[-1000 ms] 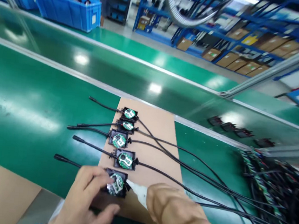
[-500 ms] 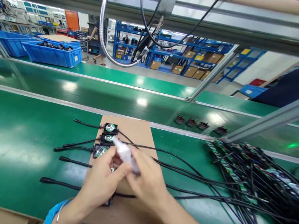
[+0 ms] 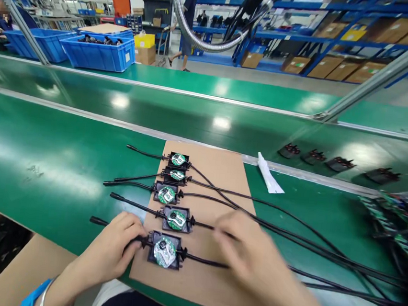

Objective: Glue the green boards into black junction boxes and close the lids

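Observation:
My left hand (image 3: 117,245) is closed around the short black cable (image 3: 99,221) of the nearest black plastic housing (image 3: 183,242). A round green circuit board (image 3: 164,251) with whitish paste on it lies in that housing. My right hand (image 3: 252,254), blurred by motion, is over the cardboard sheet (image 3: 209,288) above the longer cables, its thumb and fingers apart with nothing seen between them. Several similar housings, such as one (image 3: 177,219) just behind, stand in a column on the cardboard. A white squeeze tube (image 3: 269,174) lies beyond the cardboard's far right corner.
A heap of boards and cables (image 3: 395,229) lies at the right. Several dark round parts (image 3: 340,163) stand along the far rail. Blue bins (image 3: 98,51) sit across the bench, and a flexible metal conduit (image 3: 200,42) hangs overhead. A person (image 3: 188,21) walks in the background.
The white tube, held in my hands before, now lies on the green bench. My left hand has come down to the nearest housing's cable; my right hand has moved right. The view has shifted.

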`<state>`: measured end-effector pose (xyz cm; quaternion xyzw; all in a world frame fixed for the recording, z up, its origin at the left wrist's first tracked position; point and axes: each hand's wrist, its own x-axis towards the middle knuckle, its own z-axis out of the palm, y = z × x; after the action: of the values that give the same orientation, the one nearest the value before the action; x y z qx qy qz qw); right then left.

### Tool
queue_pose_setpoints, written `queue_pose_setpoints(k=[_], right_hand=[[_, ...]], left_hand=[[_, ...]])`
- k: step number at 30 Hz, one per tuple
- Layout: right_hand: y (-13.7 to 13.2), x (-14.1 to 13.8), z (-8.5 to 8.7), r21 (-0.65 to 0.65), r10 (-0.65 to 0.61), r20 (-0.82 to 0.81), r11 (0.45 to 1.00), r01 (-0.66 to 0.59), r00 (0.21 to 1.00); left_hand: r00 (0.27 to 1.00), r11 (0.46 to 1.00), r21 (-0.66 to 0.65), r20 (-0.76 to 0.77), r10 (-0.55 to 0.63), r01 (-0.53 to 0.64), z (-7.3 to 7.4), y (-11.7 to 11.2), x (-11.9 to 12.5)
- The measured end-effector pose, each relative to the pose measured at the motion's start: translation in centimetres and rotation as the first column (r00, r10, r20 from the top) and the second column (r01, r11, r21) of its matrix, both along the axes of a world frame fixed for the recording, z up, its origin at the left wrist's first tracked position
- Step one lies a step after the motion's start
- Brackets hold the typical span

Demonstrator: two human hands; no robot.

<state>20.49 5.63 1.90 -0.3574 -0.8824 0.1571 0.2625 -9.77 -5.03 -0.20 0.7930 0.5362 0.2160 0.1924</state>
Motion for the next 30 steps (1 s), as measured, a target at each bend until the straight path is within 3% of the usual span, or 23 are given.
queue_pose_setpoints(k=[1, 3, 5, 7, 10, 13, 16, 20, 25, 30], right_hand=[[-2.3, -1.2, -0.8, -0.105, 0.080, 0.038, 0.992, -0.075, 0.996], [-5.7, -3.0, -2.2, -0.125, 0.091, 0.015, 0.988, -0.089, 0.996], [-7.4, -3.7, -2.8, -0.042, 0.049, -0.036, 0.998, -0.051, 0.998], [-8.0, -3.5, -2.4, 0.094, 0.063, -0.045, 0.994, -0.058, 0.997], [-8.1, -3.0, -0.5, 0.191, 0.114, 0.052, 0.974, -0.122, 0.992], [-8.1, -3.5, 0.8, 0.018, 0.160, 0.138, 0.986, -0.164, 0.978], [-7.7, -4.5, 0.8, -0.107, 0.201, 0.196, 0.977, -0.183, 0.960], [-6.5, -5.5, 0.2, -0.130, 0.215, 0.286, 0.974, -0.184, 0.934], [-5.2, -6.7, 0.8, -0.290, 0.263, 0.367, 0.944, -0.160, 0.892], [-5.0, -7.6, 0.5, -0.254, 0.292, 0.399, 0.946, -0.201, 0.869]], left_hand=[[1.000, 1.000, 0.007, 0.006, -0.019, 0.019, -0.1, 0.1, -0.1], [0.999, 0.999, 0.010, 0.038, -0.036, 0.036, 0.2, 0.0, -0.2], [0.996, 1.000, 0.001, 0.084, -0.016, 0.016, 0.8, -0.4, -0.2], [0.993, 1.000, 0.002, 0.116, 0.019, -0.019, 1.6, -0.8, -0.1], [0.992, 0.998, 0.033, 0.115, 0.044, -0.048, 2.4, -1.2, 0.5], [0.996, 0.996, 0.062, 0.064, 0.058, -0.062, 2.3, -1.0, 0.9], [0.998, 0.997, 0.052, -0.002, 0.065, -0.064, 1.7, -0.8, 1.0], [0.995, 0.997, -0.017, -0.066, 0.070, -0.071, 1.0, -0.5, 1.0], [0.996, 0.994, -0.080, -0.046, 0.071, -0.075, 1.1, -0.1, 0.8], [0.998, 0.995, -0.081, -0.025, 0.060, -0.061, 1.3, 0.2, 0.4]])
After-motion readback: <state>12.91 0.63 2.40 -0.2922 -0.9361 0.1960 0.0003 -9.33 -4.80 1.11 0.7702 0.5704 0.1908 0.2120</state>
